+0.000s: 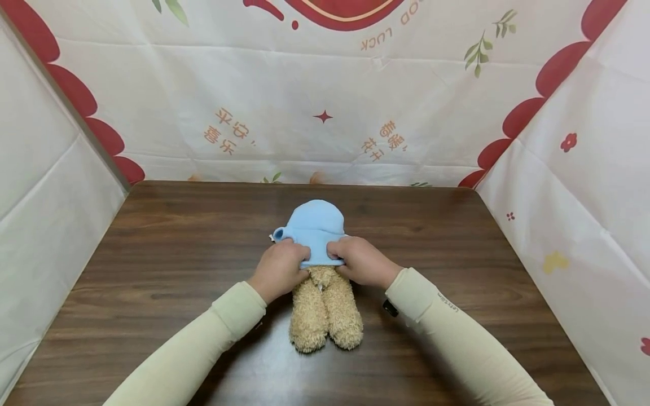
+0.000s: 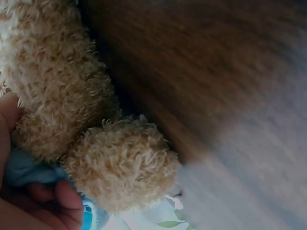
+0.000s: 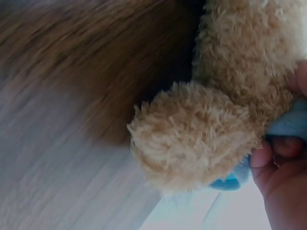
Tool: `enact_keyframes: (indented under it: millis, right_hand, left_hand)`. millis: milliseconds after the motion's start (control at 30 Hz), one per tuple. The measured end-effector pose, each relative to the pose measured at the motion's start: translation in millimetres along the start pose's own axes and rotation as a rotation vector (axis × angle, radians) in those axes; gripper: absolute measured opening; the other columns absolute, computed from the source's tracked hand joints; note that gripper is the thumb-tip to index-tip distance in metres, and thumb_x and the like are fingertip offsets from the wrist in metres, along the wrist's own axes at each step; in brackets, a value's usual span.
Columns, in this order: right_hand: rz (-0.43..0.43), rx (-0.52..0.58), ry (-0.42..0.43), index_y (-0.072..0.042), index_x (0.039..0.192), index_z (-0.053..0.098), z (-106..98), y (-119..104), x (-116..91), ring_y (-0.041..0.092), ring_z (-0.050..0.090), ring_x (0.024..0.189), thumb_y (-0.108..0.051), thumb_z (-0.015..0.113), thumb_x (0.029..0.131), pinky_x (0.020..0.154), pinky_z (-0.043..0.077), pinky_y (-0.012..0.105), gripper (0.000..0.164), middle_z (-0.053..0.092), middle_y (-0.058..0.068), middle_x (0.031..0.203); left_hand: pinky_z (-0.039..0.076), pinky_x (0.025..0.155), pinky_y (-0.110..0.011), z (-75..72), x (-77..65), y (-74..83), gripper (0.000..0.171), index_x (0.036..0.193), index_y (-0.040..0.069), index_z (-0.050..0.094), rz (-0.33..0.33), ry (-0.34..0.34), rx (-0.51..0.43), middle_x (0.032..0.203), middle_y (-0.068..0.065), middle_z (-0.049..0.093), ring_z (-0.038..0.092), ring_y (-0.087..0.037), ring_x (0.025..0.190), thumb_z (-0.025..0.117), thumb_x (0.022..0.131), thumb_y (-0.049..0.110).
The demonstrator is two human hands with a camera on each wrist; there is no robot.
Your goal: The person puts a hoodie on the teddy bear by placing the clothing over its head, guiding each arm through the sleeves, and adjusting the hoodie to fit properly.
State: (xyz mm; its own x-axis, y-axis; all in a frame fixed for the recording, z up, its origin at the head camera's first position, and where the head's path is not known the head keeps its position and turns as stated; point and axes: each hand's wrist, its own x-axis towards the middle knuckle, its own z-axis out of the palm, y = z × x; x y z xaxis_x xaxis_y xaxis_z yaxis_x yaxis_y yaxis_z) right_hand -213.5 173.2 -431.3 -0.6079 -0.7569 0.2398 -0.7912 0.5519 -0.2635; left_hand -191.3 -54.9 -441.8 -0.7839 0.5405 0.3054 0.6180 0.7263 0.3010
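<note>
A tan plush toy (image 1: pixel 325 316) lies on the table with its two curly legs toward me. A light blue doll garment (image 1: pixel 317 228) covers its upper part, so the head is hidden in the head view. The garment's lower edge runs across the toy's body, and a small sleeve opening sticks out at the left. My left hand (image 1: pixel 281 268) pinches that edge on the left side, thumb on top. Opposite it, my right hand (image 1: pixel 363 259) pinches the edge on the right. Both wrist views show curly tan fur (image 2: pixel 57 72) close up, with blue cloth (image 3: pixel 290 120) between the fingers.
The brown wood-grain table (image 1: pixel 178 237) extends around the toy. A white printed cloth (image 1: pixel 304 101) with red scallops hangs behind it, and white cloth (image 1: pixel 584 186) flanks the sides. A small black object (image 1: pixel 390 308) shows under the right cuff.
</note>
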Motion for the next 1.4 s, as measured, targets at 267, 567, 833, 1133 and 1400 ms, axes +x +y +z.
enact_keyframes:
  millis: [267,567,833,1133,1400]
  right_hand:
    - [-0.006,-0.04,0.07,-0.019,0.068,0.028,9.9,-9.2,-2.1,0.012,0.024,0.062,0.007,0.071,0.08,0.059,0.025,0.023,0.052,0.02,-0.007,0.064]
    - [0.033,-0.02,0.017,-0.017,0.07,0.032,4.7,-10.7,0.4,0.013,0.026,0.065,0.002,0.072,0.081,0.063,0.028,0.027,0.045,0.023,-0.005,0.068]
    - [0.076,0.12,-0.046,-0.017,0.092,0.063,-18.5,-9.3,-8.5,0.013,0.044,0.079,-0.016,0.065,0.093,0.07,0.04,0.029,0.002,0.046,-0.004,0.092]
    - [0.146,0.024,0.042,-0.013,0.113,0.061,-26.9,-18.0,-7.6,0.019,0.047,0.105,-0.028,0.076,0.088,0.087,0.045,0.036,0.032,0.049,0.005,0.122]
    - [0.158,0.026,-0.017,-0.007,0.136,0.053,-24.7,-4.5,-13.4,0.025,0.042,0.134,-0.028,0.078,0.085,0.107,0.038,0.041,0.06,0.046,0.01,0.142]
  left_hand:
    - [0.033,0.053,-0.032,11.5,-7.9,6.2,0.046,0.056,0.022,0.032,0.05,0.149,0.105,0.053,0.007,0.025,0.034,-0.017,0.053,0.073,0.068,0.004]
    - [0.028,0.058,-0.033,0.2,-7.1,-0.9,0.042,0.06,0.02,0.035,0.009,0.133,0.121,0.056,0.006,0.029,0.033,-0.018,0.058,0.073,0.072,0.007]
    - [0.047,0.084,-0.043,-13.1,-17.1,-8.5,0.027,0.085,0.013,0.062,0.134,0.161,0.118,0.105,-0.007,0.053,0.05,-0.027,0.099,0.082,0.08,0.029]
    - [0.047,0.093,-0.039,-26.0,-16.7,-28.2,0.049,0.114,0.005,0.062,0.091,0.088,-0.101,0.116,-0.008,0.055,0.053,-0.028,0.106,0.085,0.077,0.026]
    - [0.041,0.104,-0.048,-26.9,-20.7,-43.1,0.067,0.137,0.004,0.054,0.012,-0.014,-0.157,0.139,-0.016,0.049,0.049,-0.037,0.124,0.081,0.081,0.031]
